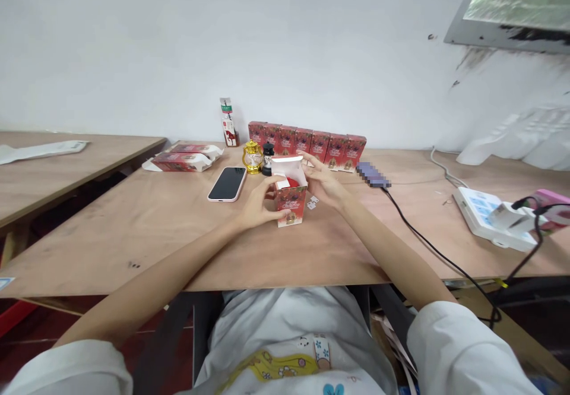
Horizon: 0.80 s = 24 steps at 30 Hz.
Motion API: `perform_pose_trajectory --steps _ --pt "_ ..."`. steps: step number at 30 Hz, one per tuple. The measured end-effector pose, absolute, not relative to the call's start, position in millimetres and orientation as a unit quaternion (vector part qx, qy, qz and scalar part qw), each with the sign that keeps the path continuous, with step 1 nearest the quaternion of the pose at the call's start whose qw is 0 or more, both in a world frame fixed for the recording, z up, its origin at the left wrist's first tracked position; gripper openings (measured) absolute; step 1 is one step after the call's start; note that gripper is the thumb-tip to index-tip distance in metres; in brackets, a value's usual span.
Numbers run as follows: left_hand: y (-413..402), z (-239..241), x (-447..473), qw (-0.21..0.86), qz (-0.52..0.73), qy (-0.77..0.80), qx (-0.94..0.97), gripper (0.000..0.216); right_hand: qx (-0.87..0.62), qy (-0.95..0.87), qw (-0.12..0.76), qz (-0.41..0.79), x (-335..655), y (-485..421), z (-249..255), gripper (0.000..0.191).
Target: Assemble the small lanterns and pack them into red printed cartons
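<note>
I see a plywood surface [146, 228] running up to the white wall. A small red open-topped carton [290, 202] stands on it near the middle, with a few small white tabs [312, 203] just beside it. A black phone [227, 183] lies face up to one side. Behind it stand a gold toy lantern [252, 157] and a black one [268, 158]. A row of red cartons [307, 141] lines the wall. Flattened red packs [184, 157] lie farther off. A white power strip [494, 220] rests at the far end, and a black cable [427, 243] trails over the surface's edge.
</note>
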<state>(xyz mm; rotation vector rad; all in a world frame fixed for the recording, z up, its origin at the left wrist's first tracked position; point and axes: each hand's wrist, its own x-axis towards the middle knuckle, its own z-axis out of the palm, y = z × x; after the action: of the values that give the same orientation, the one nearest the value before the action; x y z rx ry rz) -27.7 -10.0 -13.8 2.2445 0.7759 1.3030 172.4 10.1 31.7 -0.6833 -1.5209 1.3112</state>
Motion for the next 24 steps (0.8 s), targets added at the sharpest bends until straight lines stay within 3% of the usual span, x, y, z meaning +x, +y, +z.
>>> perform_pose_trajectory --steps 6,11,14,20,24 --pt "-10.8 -5.5 -28.4 0.253 0.434 0.303 0.810 0.106 -0.306 -0.617 0.450 0.569 166.7 2.5 30.2 0.058" --pt "-8.5 -3.9 -29.2 0.274 0.431 0.305 0.804 0.121 -0.298 -0.581 0.460 0.601 163.2 -0.5 27.5 0.058" --pt "-7.9 -4.1 -30.2 0.273 0.421 0.304 0.810 0.117 -0.291 -0.582 0.470 0.596 159.9 -2.7 27.0 0.057" --pt "-9.8 -4.8 -31.1 0.247 0.414 0.287 0.828 0.087 -0.241 -0.647 0.495 0.528 158.2 -12.5 28.2 0.044" --pt "-8.8 -14.3 -26.3 0.264 0.448 0.261 0.814 0.092 -0.222 -0.676 0.487 0.506 159.8 -17.6 26.9 0.049"
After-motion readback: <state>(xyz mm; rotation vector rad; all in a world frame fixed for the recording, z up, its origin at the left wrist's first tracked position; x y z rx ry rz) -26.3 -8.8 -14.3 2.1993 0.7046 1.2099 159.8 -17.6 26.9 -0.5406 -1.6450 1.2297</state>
